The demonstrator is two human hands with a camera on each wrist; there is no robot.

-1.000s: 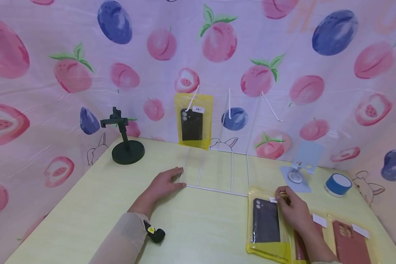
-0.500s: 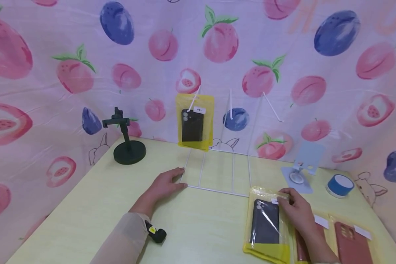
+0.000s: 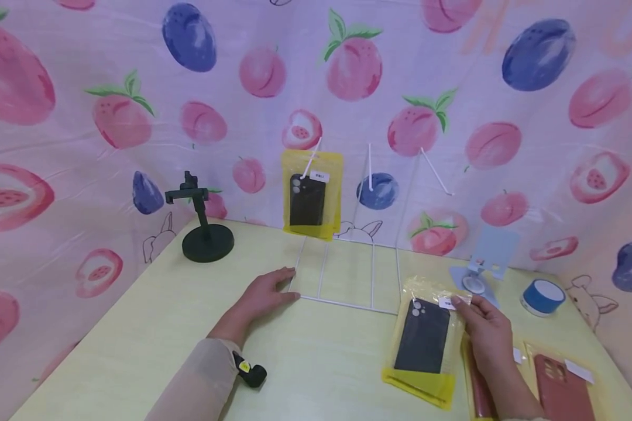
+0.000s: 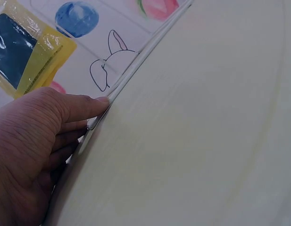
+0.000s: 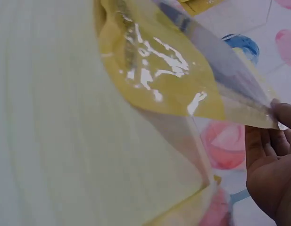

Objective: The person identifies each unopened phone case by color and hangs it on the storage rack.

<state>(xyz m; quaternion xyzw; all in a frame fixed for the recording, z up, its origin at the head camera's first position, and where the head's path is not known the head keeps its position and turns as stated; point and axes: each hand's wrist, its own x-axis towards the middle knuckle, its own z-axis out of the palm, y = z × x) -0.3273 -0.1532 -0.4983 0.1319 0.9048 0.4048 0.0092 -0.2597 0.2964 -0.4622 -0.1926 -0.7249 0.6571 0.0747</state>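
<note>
My right hand point(image 3: 487, 330) pinches the top right corner of a clear-and-yellow bag with a black phone case point(image 3: 422, 336) inside. In the right wrist view the bag's glossy yellow bottom point(image 5: 159, 70) is lifted and tilted over the table. My left hand point(image 3: 258, 298) rests at the front left corner of a white wire display rack point(image 3: 342, 303), thumb and fingers apart. Its straight thumb touches the front wire in the left wrist view. A similar bagged black phone case point(image 3: 308, 202) hangs from the rack's left hook; the middle hook point(image 3: 370, 169) and right hook point(image 3: 436, 171) hold nothing.
Bagged red-brown phone cases point(image 3: 562, 386) lie at the front right, one partly under my right forearm. Behind them stand a blue round tub point(image 3: 542, 296) and a light blue folding stand point(image 3: 492, 251). A black phone stand point(image 3: 205, 237) is at the back left, before a fruit-print cloth point(image 3: 295, 76).
My right hand has lifted the bagged black phone case off the neighbouring bags and moved it slightly up and away from me, tilting it. The left hand stays at the rack's corner.
</note>
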